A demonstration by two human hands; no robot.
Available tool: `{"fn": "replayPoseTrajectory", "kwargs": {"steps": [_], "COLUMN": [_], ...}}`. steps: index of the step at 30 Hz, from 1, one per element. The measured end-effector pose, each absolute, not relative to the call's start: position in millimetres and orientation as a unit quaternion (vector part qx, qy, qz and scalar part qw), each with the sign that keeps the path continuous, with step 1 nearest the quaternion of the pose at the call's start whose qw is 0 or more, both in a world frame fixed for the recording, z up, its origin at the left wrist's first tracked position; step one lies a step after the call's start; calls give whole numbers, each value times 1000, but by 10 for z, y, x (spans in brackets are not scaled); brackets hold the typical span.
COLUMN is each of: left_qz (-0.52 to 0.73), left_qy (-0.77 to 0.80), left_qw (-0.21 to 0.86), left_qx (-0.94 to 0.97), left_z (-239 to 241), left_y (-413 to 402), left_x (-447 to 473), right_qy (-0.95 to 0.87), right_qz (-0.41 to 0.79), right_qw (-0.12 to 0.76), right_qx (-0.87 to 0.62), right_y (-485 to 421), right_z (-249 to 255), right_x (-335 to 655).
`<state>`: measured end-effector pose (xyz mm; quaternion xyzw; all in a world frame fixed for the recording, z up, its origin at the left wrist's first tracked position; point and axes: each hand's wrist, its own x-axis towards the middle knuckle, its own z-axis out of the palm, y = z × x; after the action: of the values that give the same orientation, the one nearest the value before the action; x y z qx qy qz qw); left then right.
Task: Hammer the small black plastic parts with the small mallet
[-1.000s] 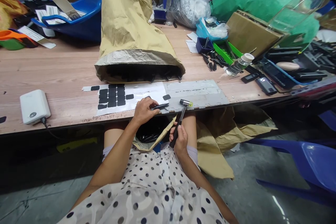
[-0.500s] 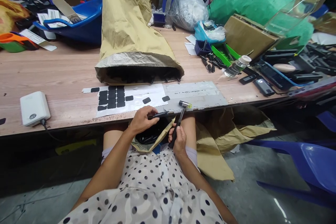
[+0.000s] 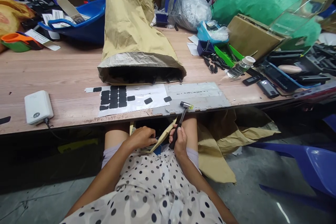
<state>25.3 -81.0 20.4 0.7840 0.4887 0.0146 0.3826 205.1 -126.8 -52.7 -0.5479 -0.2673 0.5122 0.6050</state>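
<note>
My right hand [image 3: 179,140] is wrapped round the black handle of a small hammer [image 3: 183,120]. The hammer is held upright, its metal head with a yellow-green face level with the table's front edge. At the mouth of a brown paper bag [image 3: 165,135] between my knees, my left hand [image 3: 143,137] is curled with its fingertips pointing down into the bag. Those fingertips are partly hidden, and what they grip, if anything, does not show. On the table lies a white sheet [image 3: 136,106] with rows of black rounded stickers [image 3: 114,97], beside a grey plate [image 3: 194,94].
A large brown paper sack [image 3: 136,38] lies on the table, its dark mouth facing me. A white power bank [image 3: 39,107] with a cable sits left. On the right stand a clear bottle [image 3: 240,67], a green tray [image 3: 229,54] and black device parts [image 3: 267,87]. A blue chair [image 3: 309,161] is right.
My left hand has moved down from the table edge into the bag's mouth. The slim black pen-like piece it held no longer shows. My right hand still holds the hammer, nearly unmoved.
</note>
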Motion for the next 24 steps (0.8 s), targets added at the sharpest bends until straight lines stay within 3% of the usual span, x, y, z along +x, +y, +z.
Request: {"fn": "replayPoseTrajectory", "kwargs": {"steps": [3,9,15,24], "left_qz": [107,316,279,306], "left_qy": [490,678,746,690], "left_qw": [401,179,172,156], "left_qx": [767,639,580,637], "left_z": [413,494,354,267], "left_y": [-503,498,967,633], "left_x": [360,593,675,519], "right_qy": [-262,-254,-256,-251], "right_qz": [512,515,520,519], "right_qw": [605,611,609,615], "right_qx": [-551,-545,-541,-538], "right_y": [-1268,-1271,-1272,-1252], "right_z": [-544,-545,-567,-568], "right_x": [2046,2021,2005,2002]}}
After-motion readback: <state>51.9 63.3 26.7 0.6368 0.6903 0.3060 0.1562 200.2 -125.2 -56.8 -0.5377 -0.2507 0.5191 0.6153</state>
